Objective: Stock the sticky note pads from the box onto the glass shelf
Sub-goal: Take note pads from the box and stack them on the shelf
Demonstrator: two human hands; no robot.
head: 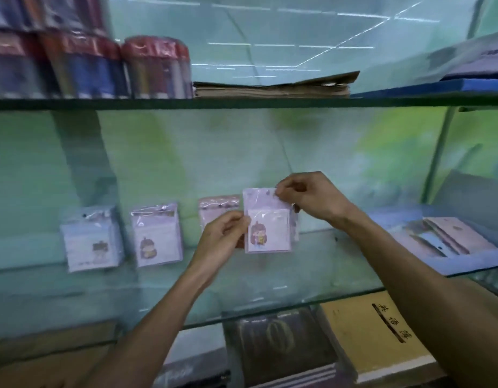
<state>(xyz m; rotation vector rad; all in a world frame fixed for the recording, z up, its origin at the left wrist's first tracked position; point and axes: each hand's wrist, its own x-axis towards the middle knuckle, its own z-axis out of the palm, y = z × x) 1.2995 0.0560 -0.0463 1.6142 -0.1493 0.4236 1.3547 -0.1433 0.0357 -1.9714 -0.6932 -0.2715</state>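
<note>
- While both hands pinch it, the sticky note pad [268,219] stands upright, long axis vertical, printed face outward, above the glass shelf [312,275].
- Left hand [222,242] grips its lower left edge.
- Right hand [306,197] grips its top right corner.

pale green wall [163,152], ceiling light reflections [284,46]

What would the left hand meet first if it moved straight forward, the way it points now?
Most likely the pink pad pack standing on the glass shelf directly behind the left hand, which already holds the purple pad pack at its left edge. Depth is unclear, so the gap cannot be judged.
</note>
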